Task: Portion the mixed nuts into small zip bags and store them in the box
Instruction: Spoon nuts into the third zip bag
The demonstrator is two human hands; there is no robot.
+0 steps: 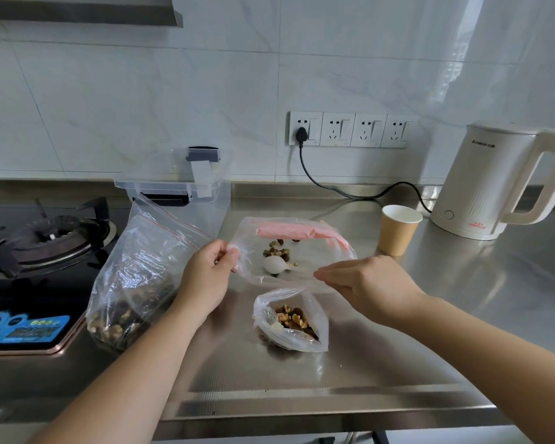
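On the steel counter [398, 363]: a large clear bag of mixed nuts [135, 283] stands at the left, leaning beside the gas hob [39, 251].
Behind it: a clear storage box [186, 187], lid on, against the tiled wall.
Right side: a paper cup [398, 230] and a white kettle [497, 184], its black cord [334, 187] running to the wall sockets [350, 129].
Small bags: one part-filled zip bag [292, 322] lies open near the front; a white spoon [274, 264] and loose nuts [277, 249] lie behind it.
Left hand [209, 274]: fingers curled, pinching the left edge of an empty zip bag [302, 248].
Right hand [366, 286]: fingertips pinching that bag's right edge, holding it above the spoon.
Open room: bare steel to the right and along the front edge.
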